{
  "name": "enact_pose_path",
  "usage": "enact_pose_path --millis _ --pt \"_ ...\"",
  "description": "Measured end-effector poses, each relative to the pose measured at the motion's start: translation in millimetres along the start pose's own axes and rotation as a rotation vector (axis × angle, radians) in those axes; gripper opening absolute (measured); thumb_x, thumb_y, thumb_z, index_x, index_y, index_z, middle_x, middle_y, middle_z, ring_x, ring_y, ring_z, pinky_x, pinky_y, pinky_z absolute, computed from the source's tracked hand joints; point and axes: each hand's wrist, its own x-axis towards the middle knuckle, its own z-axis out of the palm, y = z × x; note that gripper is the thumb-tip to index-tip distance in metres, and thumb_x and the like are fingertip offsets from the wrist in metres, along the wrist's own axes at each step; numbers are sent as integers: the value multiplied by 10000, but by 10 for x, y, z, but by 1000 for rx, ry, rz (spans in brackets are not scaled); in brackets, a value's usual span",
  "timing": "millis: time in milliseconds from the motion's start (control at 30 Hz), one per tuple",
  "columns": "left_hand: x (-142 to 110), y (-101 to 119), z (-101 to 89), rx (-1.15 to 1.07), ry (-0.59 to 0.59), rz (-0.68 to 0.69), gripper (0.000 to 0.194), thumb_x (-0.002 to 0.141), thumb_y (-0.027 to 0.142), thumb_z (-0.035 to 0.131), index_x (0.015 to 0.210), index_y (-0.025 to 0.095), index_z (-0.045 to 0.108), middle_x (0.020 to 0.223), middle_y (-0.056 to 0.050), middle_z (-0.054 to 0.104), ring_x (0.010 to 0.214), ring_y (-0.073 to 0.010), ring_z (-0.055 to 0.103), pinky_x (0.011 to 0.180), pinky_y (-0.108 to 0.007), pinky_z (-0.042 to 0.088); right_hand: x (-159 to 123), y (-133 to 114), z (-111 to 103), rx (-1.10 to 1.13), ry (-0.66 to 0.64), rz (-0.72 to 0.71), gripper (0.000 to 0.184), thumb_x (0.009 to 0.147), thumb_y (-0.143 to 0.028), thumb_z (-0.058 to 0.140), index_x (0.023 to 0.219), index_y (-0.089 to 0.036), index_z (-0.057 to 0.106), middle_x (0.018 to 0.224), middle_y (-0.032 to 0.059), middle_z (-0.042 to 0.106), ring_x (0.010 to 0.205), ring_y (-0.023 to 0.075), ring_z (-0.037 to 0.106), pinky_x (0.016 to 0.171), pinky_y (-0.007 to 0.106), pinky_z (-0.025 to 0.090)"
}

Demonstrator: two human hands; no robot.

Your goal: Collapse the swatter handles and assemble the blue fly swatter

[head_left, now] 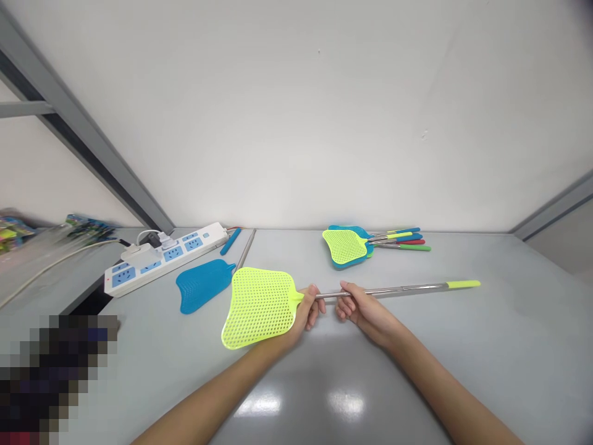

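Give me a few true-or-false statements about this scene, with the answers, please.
1. The left hand and the right hand are both on the yellow swatter. True.
2. The yellow swatter's handle is wooden. False: it is metal with a yellow tip.
3. A blue swatter lies near the power strip. True.
4. The power strip is on the floor. False: it is on the table.
5. A pile of swatters lies near the table's far edge. True.
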Motion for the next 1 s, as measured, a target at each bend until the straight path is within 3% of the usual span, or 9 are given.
enact_pose_path --millis 267,433,1000 --pt "17 31 -10 -32 -8 -44 385 815 422 307 584 162 472 347 71 334 333 -50 314 396 -171 274 2 -16 -13 1 47 -55 408 751 -387 460 413 -176 372 442 -31 331 496 118 401 590 281 304" --pt "35 70 5 -94 68 -51 291 786 427 376 659 175 446 365 87 332 309 -47 289 340 -166 229 15 -32 4 -6 66 -72 407 744 -386 472 407 -177 385 442 -27 340 498 119 396 591 281 303" --pt "9 27 16 -155 187 17 246 774 386 416 681 168 476 375 79 341 329 -50 302 378 -181 255 -11 -59 14 -10 102 -37 393 733 -393 481 420 -172 393 454 -22 377 488 113 400 551 269 306"
